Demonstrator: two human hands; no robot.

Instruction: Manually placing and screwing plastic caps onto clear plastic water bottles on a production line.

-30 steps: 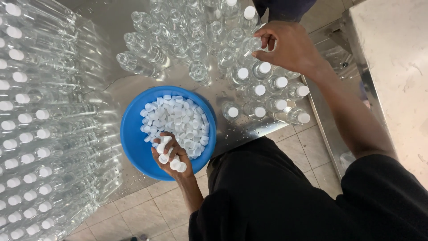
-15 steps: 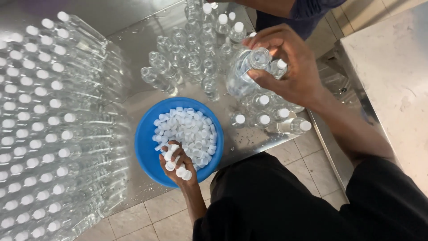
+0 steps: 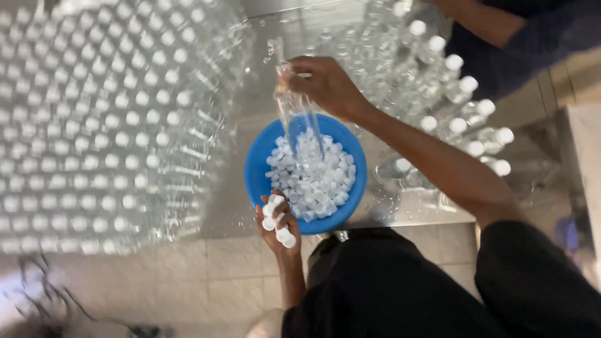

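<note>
The right hand (image 3: pixel 325 84) has its grip tight around a clear plastic bottle (image 3: pixel 299 119) over the round blue bowl (image 3: pixel 260 166) of white caps (image 3: pixel 313 178). The left hand (image 3: pixel 275 219) grips a few small white caps (image 3: pixel 280 228).

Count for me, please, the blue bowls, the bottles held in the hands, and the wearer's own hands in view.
Blue bowl: 1
Clear bottle, held in the right hand: 1
Hands: 2, the left hand gripping white caps
Total: 4
</note>
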